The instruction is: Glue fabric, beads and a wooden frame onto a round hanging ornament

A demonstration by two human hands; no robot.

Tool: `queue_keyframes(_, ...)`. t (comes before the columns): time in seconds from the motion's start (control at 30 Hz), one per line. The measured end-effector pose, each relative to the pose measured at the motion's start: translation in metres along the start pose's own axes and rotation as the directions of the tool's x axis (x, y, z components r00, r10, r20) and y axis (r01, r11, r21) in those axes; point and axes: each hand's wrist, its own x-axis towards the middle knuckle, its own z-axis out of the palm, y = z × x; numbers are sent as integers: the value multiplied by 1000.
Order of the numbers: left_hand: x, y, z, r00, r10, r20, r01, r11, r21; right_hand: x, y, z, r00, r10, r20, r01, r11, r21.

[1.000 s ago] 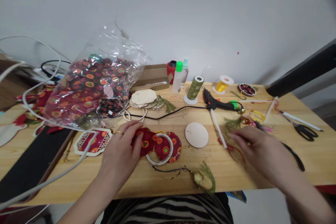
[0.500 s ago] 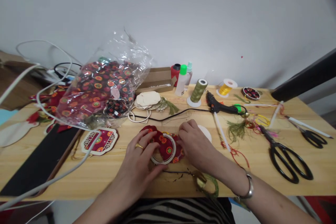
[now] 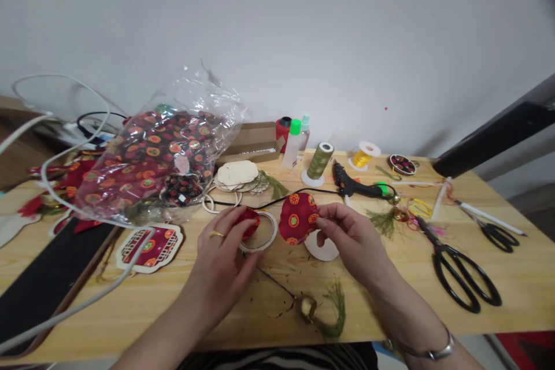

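Observation:
Near the middle of the wooden table, my left hand point(image 3: 228, 248) has its fingers curled over a pale ring point(image 3: 274, 236) and a piece of dark red patterned fabric point(image 3: 250, 226). My right hand point(image 3: 353, 240) pinches the edge of a round red patterned fabric piece point(image 3: 293, 219), held up apart from the ring. Partly behind that hand, a white disc point(image 3: 321, 248) lies on the table. A dark cord runs from the ring toward a brass-coloured bell point(image 3: 307, 307) with a green tassel point(image 3: 336, 315).
To the left are a finished-looking patterned ornament point(image 3: 150, 247), a plastic bag of fabric point(image 3: 160, 156) and a white cable point(image 3: 87, 306). Behind stand a green-capped bottle point(image 3: 293, 147) and an olive thread spool point(image 3: 319, 162). A glue gun point(image 3: 355, 185) and black scissors point(image 3: 459, 272) lie right.
My right hand has lifted a round fabric piece away from the ring, to the right. The ring and my left hand remain together. The whole view has shifted slightly.

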Motion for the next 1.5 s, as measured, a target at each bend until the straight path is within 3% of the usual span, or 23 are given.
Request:
queue_keyframes(0.1, 6, 15, -13, 975, -126, -182, 86, 974, -211, -3, -1, 3, 999, 38, 27, -40, 996, 76)
queue_keyframes(0.17, 10, 25, -18, 954, -234, -187, 160, 925, -344, -7, -2, 8, 997, 39, 59, -44, 996, 76)
queue_keyframes(0.2, 12, 29, -20, 945, -299, -133, 216, 876, -432, -10, -3, 10, 996, 29, 79, -34, 998, 61)
queue_keyframes(0.27, 15, 36, -21, 909, -403, 109, 378, 685, -622, -16, -4, 15, 991, -17, 130, 16, 1000, 4)
queue_keyframes(0.33, 16, 41, -20, 820, -388, 421, 564, 422, -710, -25, -5, 19, 977, -93, 193, 110, 991, -82)
queue_keyframes(0.4, 15, 42, -20, 721, -355, 595, 686, 245, -685, -34, -4, 19, 964, -141, 227, 191, 958, -214)
queue_keyframes(0.47, 14, 39, -23, 669, -447, 593, 709, 147, -689, -44, 0, 16, 966, -110, 234, 205, 877, -434)
queue_keyframes(0.57, 16, 29, -32, 611, -661, 436, 604, 33, -796, -60, 5, 11, 963, 62, 262, 164, 638, -752)
queue_keyframes(0.67, 23, 21, -43, 555, -753, 353, 479, -58, -876, -69, 6, 11, 935, 208, 287, 164, 464, -870)
queue_keyframes(0.77, 27, 20, -49, 521, -792, 320, 401, -104, -910, -65, 1, 19, 936, 223, 274, 146, 461, -875)
queue_keyframes(0.87, 24, 27, -48, 512, -776, 368, 422, -146, -895, -46, -2, 34, 969, 125, 212, 93, 611, -786)
queue_keyframes(1.0, 19, 38, -44, 534, -713, 455, 483, -184, -856, -20, -1, 55, 973, -85, 213, 171, 887, -428)
queue_keyframes(1.1, 20, 44, -37, 560, -650, 513, 552, -170, -817, -13, -3, 57, 968, -203, 148, 234, 941, -243)
queue_keyframes(1.17, 20, 45, -31, 582, -605, 543, 599, -133, -790, -15, -5, 52, 978, -182, 105, 195, 973, -126)
queue_keyframes(1.3, 21, 50, -20, 629, -524, 574, 674, 0, -738, -22, -6, 41, 991, 8, 135, -27, 990, 139)
queue_keyframes(1.4, 25, 55, -19, 652, -542, 530, 677, 101, -729, -26, -4, 36, 995, 77, 69, -85, 990, 115)
queue_keyframes(1.43, 27, 57, -19, 656, -575, 489, 660, 123, -741, -26, -3, 35, 1000, 28, 12, -29, 999, 46)
queue_keyframes(1.5, 29, 58, -21, 650, -633, 419, 631, 143, -763, -27, -2, 30, 979, -181, -95, 164, 972, -168)
